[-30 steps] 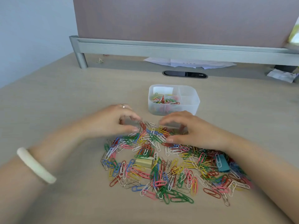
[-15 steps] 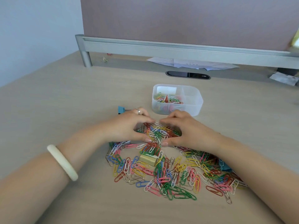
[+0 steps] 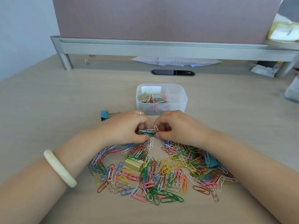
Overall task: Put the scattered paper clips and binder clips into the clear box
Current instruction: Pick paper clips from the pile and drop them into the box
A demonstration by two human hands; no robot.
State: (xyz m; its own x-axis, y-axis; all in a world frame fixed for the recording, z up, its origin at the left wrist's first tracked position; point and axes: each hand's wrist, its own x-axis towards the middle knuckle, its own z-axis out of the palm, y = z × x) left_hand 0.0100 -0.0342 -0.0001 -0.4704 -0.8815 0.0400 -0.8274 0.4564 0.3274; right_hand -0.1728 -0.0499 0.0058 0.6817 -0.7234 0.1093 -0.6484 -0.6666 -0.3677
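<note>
Gripping one tangled multicoloured bunch of paper clips [image 3: 149,132]: fingers [image 3: 144,122] of left hand [image 3: 126,126] and right hand [image 3: 178,126]

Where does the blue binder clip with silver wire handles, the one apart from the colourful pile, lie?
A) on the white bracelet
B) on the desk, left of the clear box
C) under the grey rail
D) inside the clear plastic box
B: the blue binder clip lies on the wooden desk, left of the clear plastic box, just beyond the left hand.
</note>
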